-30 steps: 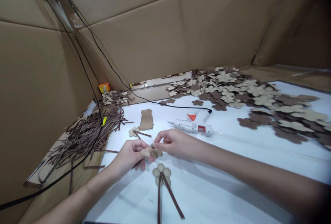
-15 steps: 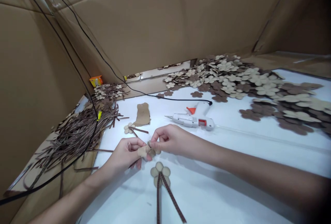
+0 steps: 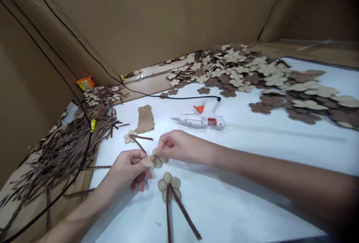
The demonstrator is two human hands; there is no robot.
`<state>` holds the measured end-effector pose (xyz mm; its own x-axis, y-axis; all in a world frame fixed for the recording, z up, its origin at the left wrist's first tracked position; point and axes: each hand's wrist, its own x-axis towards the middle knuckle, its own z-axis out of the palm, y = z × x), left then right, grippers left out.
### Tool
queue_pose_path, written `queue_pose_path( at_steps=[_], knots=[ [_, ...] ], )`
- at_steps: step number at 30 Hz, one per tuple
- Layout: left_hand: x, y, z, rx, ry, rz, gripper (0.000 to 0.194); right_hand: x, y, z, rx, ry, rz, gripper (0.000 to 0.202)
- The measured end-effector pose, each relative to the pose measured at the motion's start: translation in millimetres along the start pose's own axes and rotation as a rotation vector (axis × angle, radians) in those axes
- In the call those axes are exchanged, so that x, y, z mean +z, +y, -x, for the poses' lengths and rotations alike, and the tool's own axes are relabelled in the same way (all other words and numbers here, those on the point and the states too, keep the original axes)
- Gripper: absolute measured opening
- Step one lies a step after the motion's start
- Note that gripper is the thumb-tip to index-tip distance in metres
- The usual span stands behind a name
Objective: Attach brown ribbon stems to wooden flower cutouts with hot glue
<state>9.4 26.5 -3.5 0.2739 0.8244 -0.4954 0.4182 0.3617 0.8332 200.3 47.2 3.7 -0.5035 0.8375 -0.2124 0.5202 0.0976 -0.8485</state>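
Observation:
Between my two hands is a small beige fabric flower (image 3: 157, 162) with a brown strip at its centre. My left hand (image 3: 136, 166), with a tan patch round its thumb, pinches the strip near the flower. The fingertips of my right hand (image 3: 174, 145) are closed on the flower's right side and hide part of it. Just below lies a beige flower (image 3: 167, 181) with two brown ribbon strips (image 3: 182, 211) running down from its middle. Behind my left hand is another small flower (image 3: 129, 137) with two strips.
A white glue gun (image 3: 200, 120) lies beyond my right hand, its black cable (image 3: 157, 96) running left. Brown and beige flower cutouts (image 3: 238, 71) are heaped at the back right. Brown strips (image 3: 67, 153) pile up at left, near a cardboard scrap (image 3: 145, 119). Cardboard walls (image 3: 140, 18) enclose the table.
The view has shifted, so the scene sits further left and higher. Both hands stay at the small flower, which now shows more of its face and the strip at its centre.

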Motion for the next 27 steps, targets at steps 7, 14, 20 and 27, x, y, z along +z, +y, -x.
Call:
queue_pose_path(
  at_steps=[7, 14, 20, 27],
  knots=[
    [2.1, 4, -4, -0.043, -0.012, -0.074, 0.035, 0, 1, -4, 0.009, 0.007, 0.069, 0.013],
    [4.1, 6, -5, -0.088, 0.025, -0.111, 0.031, 4, 5, -4, -0.041, 0.046, 0.147, 0.010],
    [4.9, 7, -6, -0.085, 0.030, -0.135, 0.031, 6, 10, -5, -0.047, 0.060, 0.106, 0.009],
    [3.9, 7, -3, -0.065, 0.013, -0.138, 0.032, 10, 16, -12, -0.052, 0.082, 0.129, 0.011]
  ],
)
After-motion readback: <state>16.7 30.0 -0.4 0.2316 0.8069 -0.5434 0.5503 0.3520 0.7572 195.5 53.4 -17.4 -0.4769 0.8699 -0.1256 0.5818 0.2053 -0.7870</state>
